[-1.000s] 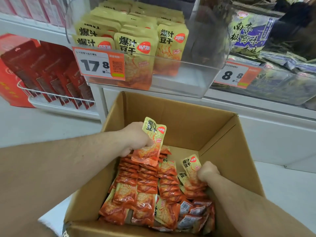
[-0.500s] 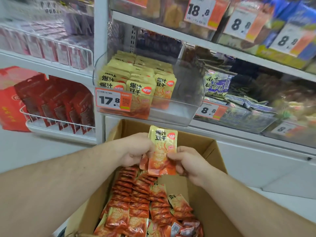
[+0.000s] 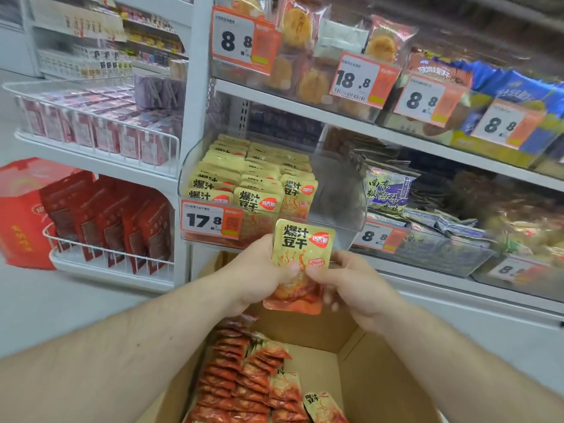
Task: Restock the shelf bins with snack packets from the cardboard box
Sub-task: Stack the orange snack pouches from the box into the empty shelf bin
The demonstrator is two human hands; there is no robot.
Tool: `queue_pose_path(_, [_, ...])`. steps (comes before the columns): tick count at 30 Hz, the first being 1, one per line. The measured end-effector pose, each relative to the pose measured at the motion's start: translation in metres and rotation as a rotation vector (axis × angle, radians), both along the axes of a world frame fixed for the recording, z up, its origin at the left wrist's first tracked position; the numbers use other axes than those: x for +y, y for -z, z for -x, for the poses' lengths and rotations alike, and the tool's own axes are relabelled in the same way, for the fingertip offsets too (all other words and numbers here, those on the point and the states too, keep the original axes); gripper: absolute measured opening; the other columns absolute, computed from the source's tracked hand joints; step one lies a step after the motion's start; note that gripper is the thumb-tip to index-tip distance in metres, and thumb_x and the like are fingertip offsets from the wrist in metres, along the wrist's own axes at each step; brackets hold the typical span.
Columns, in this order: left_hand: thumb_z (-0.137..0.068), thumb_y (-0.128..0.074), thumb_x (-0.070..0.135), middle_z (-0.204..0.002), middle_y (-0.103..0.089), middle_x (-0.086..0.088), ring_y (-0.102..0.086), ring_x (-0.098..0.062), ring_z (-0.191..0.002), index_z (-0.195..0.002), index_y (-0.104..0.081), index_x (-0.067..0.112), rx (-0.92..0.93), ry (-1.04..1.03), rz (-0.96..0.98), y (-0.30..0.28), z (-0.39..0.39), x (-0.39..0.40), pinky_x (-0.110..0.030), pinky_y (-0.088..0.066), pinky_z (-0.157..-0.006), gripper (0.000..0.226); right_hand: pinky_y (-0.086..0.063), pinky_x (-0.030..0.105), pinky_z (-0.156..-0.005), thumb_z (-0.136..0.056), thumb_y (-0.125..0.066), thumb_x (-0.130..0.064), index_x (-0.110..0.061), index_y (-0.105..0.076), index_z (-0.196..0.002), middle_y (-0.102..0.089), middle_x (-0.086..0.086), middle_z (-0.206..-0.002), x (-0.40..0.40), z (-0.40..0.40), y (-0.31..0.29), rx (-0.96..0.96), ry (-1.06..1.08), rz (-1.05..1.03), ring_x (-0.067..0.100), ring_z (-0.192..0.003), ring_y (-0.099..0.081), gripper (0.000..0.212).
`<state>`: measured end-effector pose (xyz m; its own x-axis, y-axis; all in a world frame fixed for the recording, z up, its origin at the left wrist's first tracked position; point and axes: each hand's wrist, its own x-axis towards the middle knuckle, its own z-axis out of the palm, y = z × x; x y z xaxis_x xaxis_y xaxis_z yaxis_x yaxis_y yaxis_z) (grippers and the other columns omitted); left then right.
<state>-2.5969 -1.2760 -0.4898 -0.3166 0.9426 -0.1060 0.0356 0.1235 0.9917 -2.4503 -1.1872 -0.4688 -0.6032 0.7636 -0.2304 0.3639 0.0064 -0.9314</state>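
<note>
Now, packet: I hold one yellow-and-orange snack packet (image 3: 300, 264) upright, just below the clear shelf bin (image 3: 335, 190).
Left hand (image 3: 259, 270): grip pinching its left edge.
Right hand (image 3: 348, 282): grip pinching its right edge.
Cardboard box (image 3: 360, 380): below bin, more packets inside.

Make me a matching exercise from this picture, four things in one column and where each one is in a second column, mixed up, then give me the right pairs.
Things:
1. held snack packet
2. cardboard box
3. 17.8 price tag
4. red bags

Places:
A. on the front of the clear bin of yellow packets
B. in a white wire rack at far left
C. between the left hand and right hand
D. below the hands, part full of packets

Pairs: 1-C, 2-D, 3-A, 4-B
</note>
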Motion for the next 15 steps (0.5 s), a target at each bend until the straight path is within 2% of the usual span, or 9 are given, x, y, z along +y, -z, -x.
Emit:
queue_pose_path(4, [-0.098, -0.058, 0.01, -0.116, -0.069, 0.006, -0.063, -0.013, -0.113, -0.122, -0.053, 0.028, 0.016, -0.035, -0.073, -0.005, -0.005, 0.008, -0.045, -0.048, -0.104, 0.03, -0.038, 0.023, -0.044, -0.092, -0.066, -0.011, -0.008, -0.066, -0.1, -0.06, 0.006, -0.06, 0.008, 0.003, -0.01, -0.033, -0.045, -0.042, 0.012, -0.045, -0.048, 0.009])
queue_pose_path(9, [-0.099, -0.057, 0.013, -0.118, -0.066, 0.011, -0.06, -0.009, -0.114, -0.116, -0.049, 0.038, 0.092, 0.003, -0.078, -0.011, -0.003, 0.014, -0.04, -0.047, -0.105, 0.031, -0.036, 0.018, -0.043, -0.09, -0.066, -0.003, -0.011, -0.066, -0.097, -0.067, -0.005, -0.066, 0.013, 0.006, -0.021, 0.001, -0.079, -0.044, 0.005, -0.044, -0.049, 0.011])
queue_pose_path(12, [-0.098, -0.059, 0.015, -0.117, -0.066, 0.013, -0.06, -0.008, -0.112, -0.12, -0.05, 0.037, 0.094, -0.002, -0.111, -0.017, -0.001, 0.017, -0.034, -0.049, -0.1, 0.032, -0.036, 0.014, -0.041, -0.089, -0.065, 0.001, -0.014, -0.065, -0.092, -0.065, -0.012, -0.059, 0.016, 0.011, -0.034, 0.027, -0.098, -0.08, -0.002, -0.041, -0.05, 0.016])
queue_pose_path(14, [-0.096, -0.062, 0.022, -0.116, -0.062, 0.013, -0.058, -0.005, -0.108, -0.126, -0.05, 0.031, 0.183, -0.11, -0.131, -0.02, 0.003, 0.02, -0.026, -0.047, -0.092, 0.033, -0.042, 0.015, -0.043, -0.087, -0.065, 0.006, -0.011, -0.065, -0.09, -0.067, -0.007, -0.062, 0.023, 0.016, -0.047, 0.075, -0.051, -0.121, 0.006, -0.046, -0.057, 0.017])
queue_pose_path(15, [-0.095, -0.063, 0.024, -0.117, -0.059, 0.011, -0.056, -0.007, -0.107, -0.129, -0.051, 0.028, 0.294, -0.206, -0.142, -0.02, 0.007, 0.021, -0.025, -0.045, -0.093, 0.036, -0.049, 0.019, -0.047, -0.086, -0.066, 0.007, -0.008, -0.066, -0.092, -0.071, -0.001, -0.07, 0.031, 0.019, -0.055, 0.109, 0.0, -0.153, 0.014, -0.053, -0.063, 0.017])
